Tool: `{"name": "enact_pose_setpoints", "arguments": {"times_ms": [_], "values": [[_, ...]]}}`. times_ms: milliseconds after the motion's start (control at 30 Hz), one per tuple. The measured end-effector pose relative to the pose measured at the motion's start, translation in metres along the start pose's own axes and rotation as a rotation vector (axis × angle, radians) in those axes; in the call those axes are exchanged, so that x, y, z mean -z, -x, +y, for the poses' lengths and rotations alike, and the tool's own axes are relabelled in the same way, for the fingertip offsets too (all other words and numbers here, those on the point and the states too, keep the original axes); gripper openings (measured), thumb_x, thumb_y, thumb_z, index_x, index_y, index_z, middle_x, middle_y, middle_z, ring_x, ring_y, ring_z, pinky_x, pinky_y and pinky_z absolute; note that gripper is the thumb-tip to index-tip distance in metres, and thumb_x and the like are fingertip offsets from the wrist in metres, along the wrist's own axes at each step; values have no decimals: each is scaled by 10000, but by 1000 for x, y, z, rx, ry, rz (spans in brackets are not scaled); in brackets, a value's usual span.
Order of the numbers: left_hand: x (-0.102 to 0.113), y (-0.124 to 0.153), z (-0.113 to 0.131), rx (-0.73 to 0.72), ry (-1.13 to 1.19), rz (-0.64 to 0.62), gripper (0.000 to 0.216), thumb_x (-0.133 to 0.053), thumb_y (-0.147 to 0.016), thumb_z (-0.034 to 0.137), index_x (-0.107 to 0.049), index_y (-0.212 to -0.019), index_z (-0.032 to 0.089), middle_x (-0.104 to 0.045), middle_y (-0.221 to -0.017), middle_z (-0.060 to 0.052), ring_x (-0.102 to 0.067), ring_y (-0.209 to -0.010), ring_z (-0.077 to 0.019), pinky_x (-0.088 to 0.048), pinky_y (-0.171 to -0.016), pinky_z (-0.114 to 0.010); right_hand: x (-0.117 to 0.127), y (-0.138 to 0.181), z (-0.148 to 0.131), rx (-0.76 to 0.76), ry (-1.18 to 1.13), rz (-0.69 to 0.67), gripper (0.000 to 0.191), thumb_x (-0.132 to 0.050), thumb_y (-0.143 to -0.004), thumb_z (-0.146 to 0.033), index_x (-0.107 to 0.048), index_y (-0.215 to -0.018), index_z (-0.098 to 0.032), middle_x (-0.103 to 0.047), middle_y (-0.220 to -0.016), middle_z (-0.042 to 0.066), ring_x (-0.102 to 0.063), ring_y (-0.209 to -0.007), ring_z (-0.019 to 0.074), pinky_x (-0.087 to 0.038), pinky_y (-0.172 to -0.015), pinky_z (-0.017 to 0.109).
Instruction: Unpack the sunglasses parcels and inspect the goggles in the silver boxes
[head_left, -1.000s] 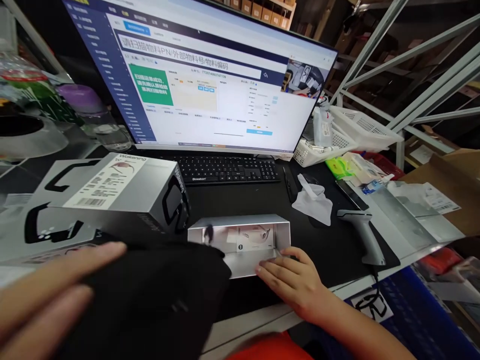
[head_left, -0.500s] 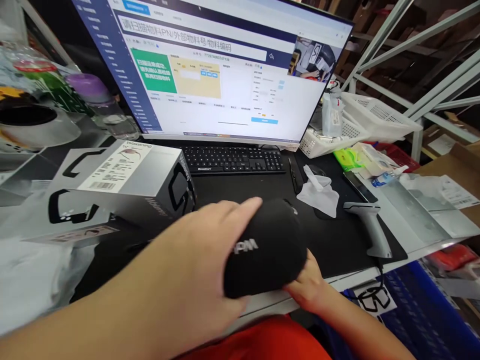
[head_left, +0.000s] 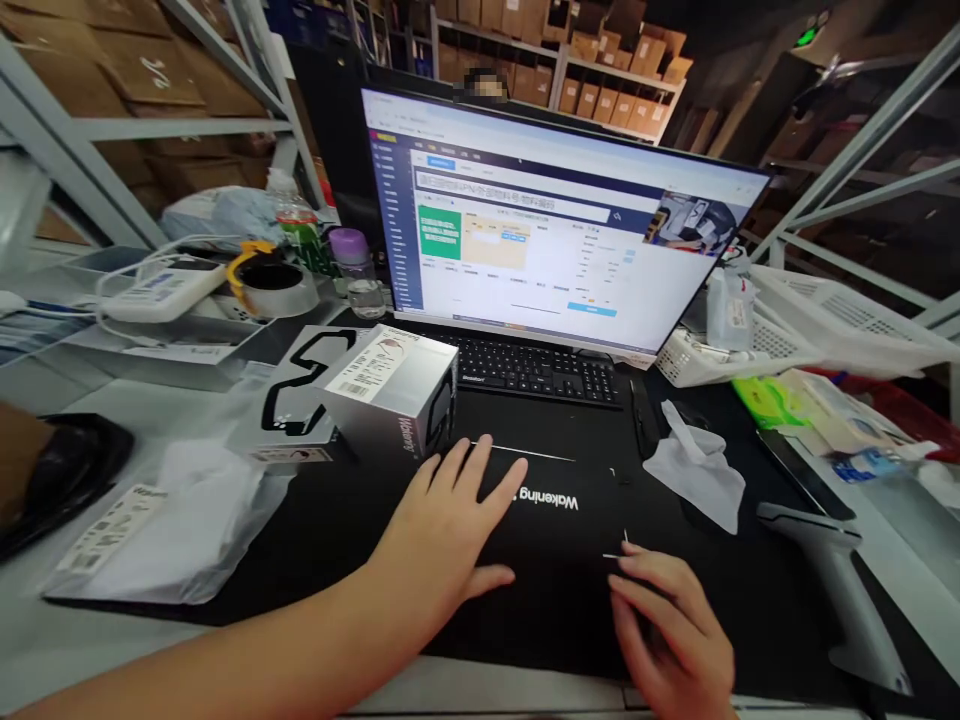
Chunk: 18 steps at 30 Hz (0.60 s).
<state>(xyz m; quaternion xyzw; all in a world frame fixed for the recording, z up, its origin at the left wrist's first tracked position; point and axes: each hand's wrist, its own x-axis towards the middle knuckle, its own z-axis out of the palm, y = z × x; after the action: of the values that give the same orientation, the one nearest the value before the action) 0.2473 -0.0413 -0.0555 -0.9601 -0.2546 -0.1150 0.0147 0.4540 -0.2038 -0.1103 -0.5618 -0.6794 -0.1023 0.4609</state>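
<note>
My left hand (head_left: 450, 530) lies palm down with its fingers spread, on or just over a flat black surface printed "Wakening" (head_left: 559, 499). The black on black hides where this printed piece ends and the desk mat begins. To the right, my right hand (head_left: 679, 630) has loosely bent fingers that are apart, its fingertips beside thin white lines (head_left: 619, 553). I see nothing held in either hand. Just beyond my left fingertips stands a silver-grey product box (head_left: 397, 390) with a label on top, and another similar box (head_left: 292, 400) lies beside it.
A monitor (head_left: 555, 230) and keyboard (head_left: 532, 372) stand behind. To the right are a white cloth (head_left: 697, 465), a scanner (head_left: 836, 580), a phone (head_left: 806, 470) and white baskets (head_left: 825, 325). A bagged white item (head_left: 180, 520), tape roll (head_left: 274, 285) and purple-capped bottle (head_left: 356, 270) are left.
Both hands have let go of the black case, which I cannot pick out now. My left hand has flattened out over the black surface, and the camera view has tilted up and back.
</note>
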Motion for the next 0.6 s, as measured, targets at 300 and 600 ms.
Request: {"name": "enact_pose_setpoints", "arguments": {"times_ms": [300, 600], "values": [[-19, 40, 3, 244, 282, 247, 709, -683, -866, 243, -394, -1513, 192, -451, -1529, -217, -524, -1359, -355, -545, -1044, -524, 5, -32, 20, -241, 213, -274, 624, -489, -1010, -386, -304, -1594, -271, -419, -1589, 127, -452, -1418, 386, -506, -1056, 591], [-18, 34, -3, 304, 599, 382, 580, -815, -755, 203, -630, -1304, 230, -571, -1381, -125, -600, -1265, -284, -568, -1056, -451, -2, -39, 53, -272, 237, -230, 551, -613, -939, -502, -523, -1450, -317, -551, -1463, 110, -521, -1350, 387, -535, -1003, 583]]}}
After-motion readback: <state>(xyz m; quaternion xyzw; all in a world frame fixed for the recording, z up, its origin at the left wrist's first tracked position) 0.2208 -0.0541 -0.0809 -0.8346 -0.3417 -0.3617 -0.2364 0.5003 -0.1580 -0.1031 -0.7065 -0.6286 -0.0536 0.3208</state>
